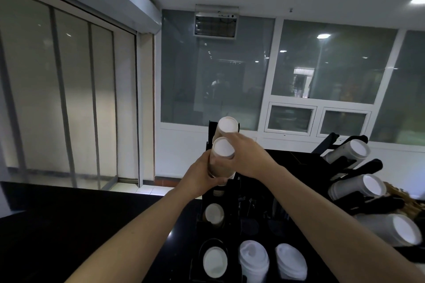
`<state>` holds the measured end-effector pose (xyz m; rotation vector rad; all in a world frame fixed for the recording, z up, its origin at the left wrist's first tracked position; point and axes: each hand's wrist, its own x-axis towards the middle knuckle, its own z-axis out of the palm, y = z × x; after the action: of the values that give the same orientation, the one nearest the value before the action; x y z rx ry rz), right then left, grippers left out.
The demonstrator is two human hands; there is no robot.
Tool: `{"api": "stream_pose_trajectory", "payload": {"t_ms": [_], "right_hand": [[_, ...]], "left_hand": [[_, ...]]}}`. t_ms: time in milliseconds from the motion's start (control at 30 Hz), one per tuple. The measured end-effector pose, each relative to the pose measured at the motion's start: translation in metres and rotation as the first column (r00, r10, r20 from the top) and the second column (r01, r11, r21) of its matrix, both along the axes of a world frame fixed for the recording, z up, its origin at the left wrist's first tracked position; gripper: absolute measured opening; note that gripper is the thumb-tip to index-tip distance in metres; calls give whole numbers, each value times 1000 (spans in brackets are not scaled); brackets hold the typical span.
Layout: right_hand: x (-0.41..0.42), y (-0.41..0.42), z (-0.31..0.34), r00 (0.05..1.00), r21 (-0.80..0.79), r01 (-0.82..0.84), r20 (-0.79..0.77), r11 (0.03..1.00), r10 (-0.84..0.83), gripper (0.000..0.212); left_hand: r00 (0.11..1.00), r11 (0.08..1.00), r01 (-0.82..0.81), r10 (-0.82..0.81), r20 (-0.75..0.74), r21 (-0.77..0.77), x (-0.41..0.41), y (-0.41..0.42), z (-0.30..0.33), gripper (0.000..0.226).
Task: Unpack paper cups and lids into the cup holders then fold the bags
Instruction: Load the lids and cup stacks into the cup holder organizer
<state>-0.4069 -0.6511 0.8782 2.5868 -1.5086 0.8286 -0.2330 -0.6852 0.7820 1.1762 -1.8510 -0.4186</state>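
A stack of brown paper cups [222, 149] with a white bottom facing me sits at the black cup holder [234, 193] in the middle. My left hand [198, 179] grips the stack's lower part from the left. My right hand [243, 156] holds its upper end from the right, fingers curled round it. Another cup stack [227, 124] sticks out of the holder slot just above. Lower slots hold more cups [214, 213] and, at the bottom, white lids [253, 257]. No bags are in view.
A second black holder [368, 167] at the right carries tilted stacks of white cups [351, 151]. A brown item [400, 195] lies behind it. The black counter [69, 213] spreads to the left. Windows and a white wall stand behind.
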Motion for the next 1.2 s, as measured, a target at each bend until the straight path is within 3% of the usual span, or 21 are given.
{"api": "stream_pose_trajectory", "payload": {"t_ms": [200, 500, 800, 1067, 1200], "right_hand": [[12, 2, 6, 993, -30, 104, -60, 994, -106, 67], [8, -7, 19, 987, 7, -14, -162, 1000, 15, 55], [0, -12, 17, 995, -6, -31, -98, 1000, 30, 55], [-1, -10, 18, 989, 13, 98, 111, 995, -99, 64], [-2, -11, 22, 997, 42, 46, 63, 998, -48, 63]], "left_hand": [[1000, 1000, 7, -7, 7, -21, -1, -3, -5, 77], [999, 999, -50, 49, -21, -20, 2, -3, -7, 74], [998, 998, -59, 59, 2, -2, 0, -3, -6, 74], [999, 999, 4, -2, -39, 44, -2, -5, 1, 85], [998, 999, -1, 3, -60, 44, 1, -6, 3, 82]]}}
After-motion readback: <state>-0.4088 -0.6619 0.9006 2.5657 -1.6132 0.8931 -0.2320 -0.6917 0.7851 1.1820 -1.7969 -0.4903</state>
